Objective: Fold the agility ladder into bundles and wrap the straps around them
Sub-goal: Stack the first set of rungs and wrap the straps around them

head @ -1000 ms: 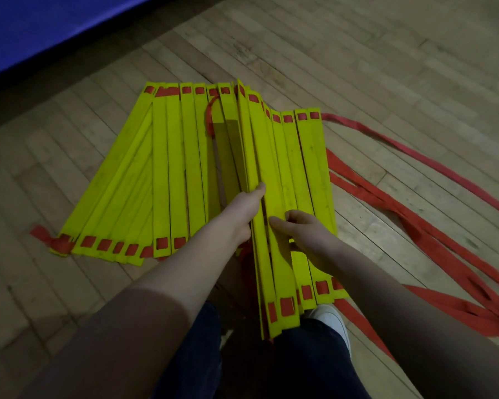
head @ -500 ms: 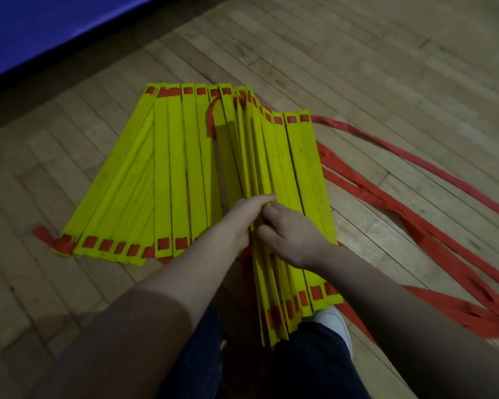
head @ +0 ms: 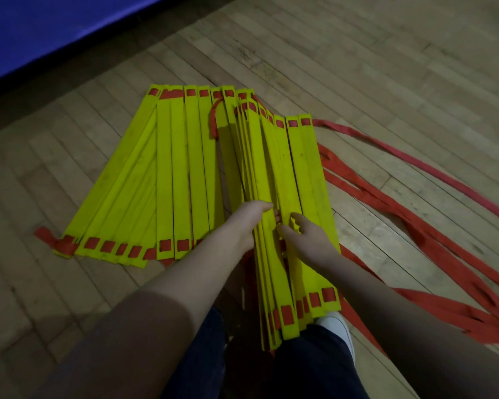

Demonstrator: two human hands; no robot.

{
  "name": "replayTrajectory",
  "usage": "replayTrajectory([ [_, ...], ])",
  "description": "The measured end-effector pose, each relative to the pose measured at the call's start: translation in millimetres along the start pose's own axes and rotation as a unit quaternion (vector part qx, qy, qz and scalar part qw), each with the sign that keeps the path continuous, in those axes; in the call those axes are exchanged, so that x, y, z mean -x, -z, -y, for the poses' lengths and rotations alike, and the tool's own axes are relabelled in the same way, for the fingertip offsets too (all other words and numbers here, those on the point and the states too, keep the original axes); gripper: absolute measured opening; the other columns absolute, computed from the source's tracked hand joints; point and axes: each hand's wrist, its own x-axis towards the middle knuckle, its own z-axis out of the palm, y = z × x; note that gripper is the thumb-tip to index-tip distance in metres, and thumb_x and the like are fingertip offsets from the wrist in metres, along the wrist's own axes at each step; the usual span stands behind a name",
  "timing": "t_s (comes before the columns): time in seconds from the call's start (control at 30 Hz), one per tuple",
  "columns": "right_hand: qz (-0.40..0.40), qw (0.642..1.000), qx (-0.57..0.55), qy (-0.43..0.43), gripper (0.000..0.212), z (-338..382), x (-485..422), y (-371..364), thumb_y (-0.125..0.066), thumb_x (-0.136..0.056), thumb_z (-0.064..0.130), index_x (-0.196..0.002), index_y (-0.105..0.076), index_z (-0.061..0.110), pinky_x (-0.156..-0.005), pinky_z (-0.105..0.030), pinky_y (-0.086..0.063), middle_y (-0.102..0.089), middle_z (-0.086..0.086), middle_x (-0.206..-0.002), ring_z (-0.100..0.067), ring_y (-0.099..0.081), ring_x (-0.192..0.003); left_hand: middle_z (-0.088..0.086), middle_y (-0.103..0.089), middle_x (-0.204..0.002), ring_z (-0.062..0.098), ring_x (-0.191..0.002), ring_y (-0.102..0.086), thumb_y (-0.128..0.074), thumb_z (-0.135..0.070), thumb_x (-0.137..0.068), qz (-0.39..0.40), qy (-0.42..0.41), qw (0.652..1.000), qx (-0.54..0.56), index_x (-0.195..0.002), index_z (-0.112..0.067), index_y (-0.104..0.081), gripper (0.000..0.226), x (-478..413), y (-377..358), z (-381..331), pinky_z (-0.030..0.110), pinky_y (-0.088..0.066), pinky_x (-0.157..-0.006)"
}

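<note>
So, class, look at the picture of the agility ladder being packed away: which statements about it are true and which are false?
1. The yellow rungs lie on a wooden floor. True.
2. The loose red straps trail off to the person's left. False: they trail off to the person's right.
3. The left hand and the right hand are both on the rungs. True.
4. The straps are wrapped round a finished bundle. False: they lie loose on the floor, and many rungs are fanned out flat.
5. A blue mat runs along the far left edge of the floor. True.
</note>
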Motion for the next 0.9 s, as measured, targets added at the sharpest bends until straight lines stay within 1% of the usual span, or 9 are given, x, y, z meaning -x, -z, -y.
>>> replayTrajectory([
  [0.17, 0.017, 0.999, -0.04, 0.009, 0.031, 1.8, 1.8, -6.8, -0.042, -0.103, 0.031, -0.108, -0.059, 0.006, -0.067, -0.034, -0.04, -0.059, -0.005, -0.086, -0.021, -0.054, -0.078, 0.008, -0.061, -0.076, 0.009, -0.042, -0.06, -0.058, -0.02, -0.097, -0.027, -0.028, 0.999, -0.011, -0.108, -0.003, -0.06, 0.02, 0.9, -5.7, 0.7, 0.02, -0.049, -0.04],
  [0.27, 0.026, 0.994, -0.101, -0.016, 0.027, 5.8, 2.7, -5.4, -0.043, -0.103, 0.028, -0.113, -0.057, 0.008, -0.072, -0.034, -0.042, -0.059, -0.005, -0.092, -0.018, -0.054, -0.081, 0.007, -0.067, -0.073, 0.01, -0.047, -0.065, -0.069, -0.032, -0.091, -0.046, -0.043, 0.998, -0.011, -0.141, -0.003, -0.043, 0.064, 1.3, -6.6, -0.4, 0.023, -0.051, -0.043],
  [0.33, 0.044, 0.985, -0.162, -0.042, 0.024, 7.0, 1.4, -3.1, -0.051, -0.1, 0.026, -0.115, -0.056, 0.008, -0.083, -0.039, -0.047, -0.061, -0.011, -0.106, -0.023, -0.057, -0.097, 0.004, -0.069, -0.066, 0.013, -0.055, -0.067, -0.073, -0.046, -0.084, -0.054, -0.05, 0.997, -0.01, -0.145, -0.003, -0.04, 0.081, -2.7, -4.8, 0.4, 0.031, -0.058, -0.059],
  [0.4, 0.055, 0.968, -0.234, -0.077, 0.032, 3.8, -1.7, -1.6, -0.067, -0.091, 0.027, -0.114, -0.054, 0.009, -0.083, -0.041, -0.05, -0.063, -0.013, -0.111, -0.024, -0.06, -0.1, 0.003, -0.067, -0.068, 0.015, -0.062, -0.064, -0.073, -0.054, -0.08, -0.062, -0.048, 0.997, -0.014, -0.136, -0.004, -0.05, 0.078, -5.5, -3.3, 0.8, 0.033, -0.056, -0.07],
  [0.5, 0.049, 0.944, -0.307, -0.108, 0.05, -1.6, -5.1, -0.1, -0.081, -0.078, 0.025, -0.113, -0.047, 0.014, -0.066, -0.037, -0.048, -0.065, -0.013, -0.101, -0.025, -0.062, -0.086, 0.004, -0.066, -0.08, 0.021, -0.079, -0.064, -0.073, -0.061, -0.076, -0.052, -0.035, 0.998, -0.004, -0.128, -0.009, -0.058, 0.075, -3.5, -2.4, 0.3, 0.036, -0.054, -0.076],
  [0.57, 0.041, 0.948, -0.3, -0.095, 0.045, -3.7, -7.0, -0.9, -0.081, -0.079, 0.025, -0.106, -0.046, 0.016, -0.06, -0.034, -0.047, -0.063, -0.008, -0.093, -0.022, -0.061, -0.079, 0.006, -0.071, -0.101, 0.028, -0.107, -0.063, -0.075, -0.077, -0.049, -0.054, -0.022, 0.998, -0.003, -0.132, -0.016, -0.057, 0.105, -8.4, -0.1, 4.0, 0.051, -0.048, -0.097],
  [0.67, 0.006, 0.96, -0.277, -0.05, 0.025, -2.5, -6.7, -2.6, -0.07, -0.089, 0.02, -0.095, -0.045, 0.019, -0.061, -0.033, -0.044, -0.057, -0.005, -0.083, -0.017, -0.056, -0.072, 0.009, -0.057, -0.138, 0.036, -0.13, -0.05, -0.07, -0.091, -0.019, -0.038, -0.013, 0.999, 0.003, -0.14, -0.023, -0.049, 0.14, -19.6, 3.0, 9.7, 0.06, -0.038, -0.106],
  [0.8, -0.043, 0.992, -0.101, 0.057, 0.015, 6.7, -1.2, -3.5, -0.062, -0.09, 0.015, -0.098, -0.05, 0.016, -0.065, -0.036, -0.043, -0.052, -0.001, -0.085, -0.017, -0.049, -0.074, 0.007, -0.031, -0.158, 0.032, -0.143, -0.031, -0.066, -0.069, -0.076, -0.054, -0.023, 0.998, -0.014, -0.153, -0.017, -0.028, 0.101, 2.5, -2.7, 2.6, 0.052, -0.028, -0.114],
  [0.9, -0.055, 0.987, -0.013, 0.153, 0.017, 18.4, 5.7, -5.5, -0.06, -0.089, 0.013, -0.102, -0.049, 0.014, -0.065, -0.033, -0.042, -0.049, 0.001, -0.087, -0.016, -0.049, -0.076, 0.007, -0.044, -0.15, 0.031, -0.136, -0.041, -0.071, -0.083, -0.051, -0.06, -0.031, 0.998, -0.02, -0.147, -0.017, -0.04, 0.12, 1.9, -5.7, 4.3, 0.052, -0.034, -0.11],
])
